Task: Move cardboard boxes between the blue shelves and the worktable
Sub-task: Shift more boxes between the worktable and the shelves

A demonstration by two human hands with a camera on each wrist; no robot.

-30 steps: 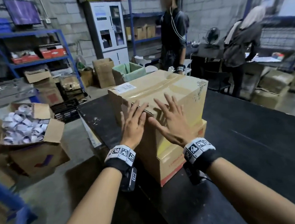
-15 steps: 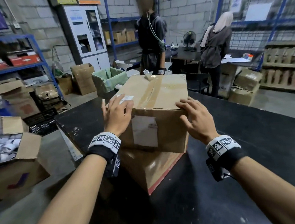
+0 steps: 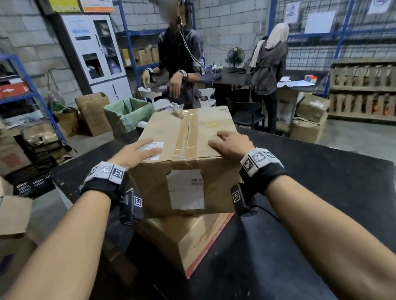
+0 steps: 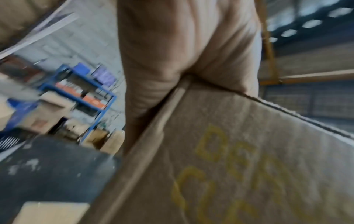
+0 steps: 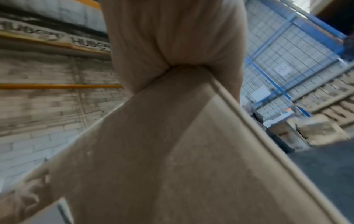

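A taped cardboard box [image 3: 190,131] sits on top of a lower box with a red edge [image 3: 194,240], at the near left corner of the black worktable [image 3: 327,210]. My left hand [image 3: 136,152] lies flat over the top box's near left corner, fingers across a white label. My right hand [image 3: 233,143] rests the same way on its near right corner. In the left wrist view the palm [image 4: 172,53] presses on the box edge [image 4: 229,151]. The right wrist view shows the palm [image 5: 172,37] over a box corner [image 5: 153,151]. Blue shelves [image 3: 22,97] stand at the left.
A person in dark clothes [image 3: 180,63] stands just behind the table's far edge. Another person [image 3: 268,68] works at a desk at the back right. A green-lined bin [image 3: 128,115], a black crate [image 3: 33,177] and an open box [image 3: 5,212] crowd the floor on the left.
The top box has turned square to me on the lower box. Both hands went from its front face to its near top corners.
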